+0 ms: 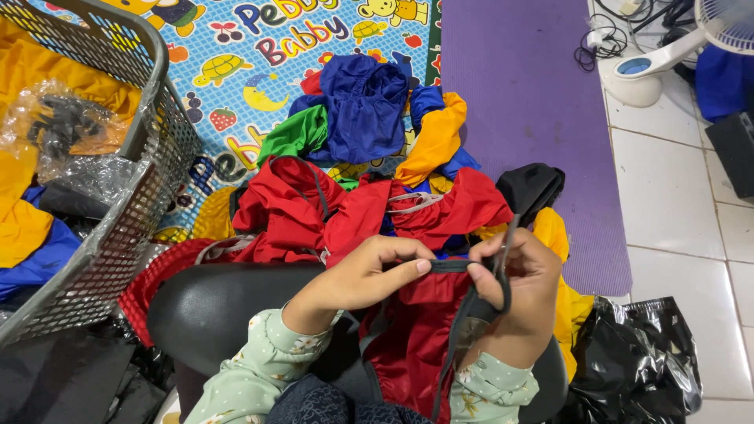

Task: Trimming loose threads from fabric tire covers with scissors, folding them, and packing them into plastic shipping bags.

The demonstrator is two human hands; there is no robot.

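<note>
Bright, even indoor light, soft faint shadows under the left hand [365,275] and right hand [514,286], glare on the black plastic bag [640,353] right of them, sharp focus, slight wide-angle stretch at the edges

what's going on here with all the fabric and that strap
A person in green floral sleeves holds a dark strap stretched between both hands: the left hand pinches one end, and the right hand has it looped around the fingers. A red fabric piece lies under the hands. Beyond is a pile of coloured fabric on a play mat, with a grey basket at left.
</note>
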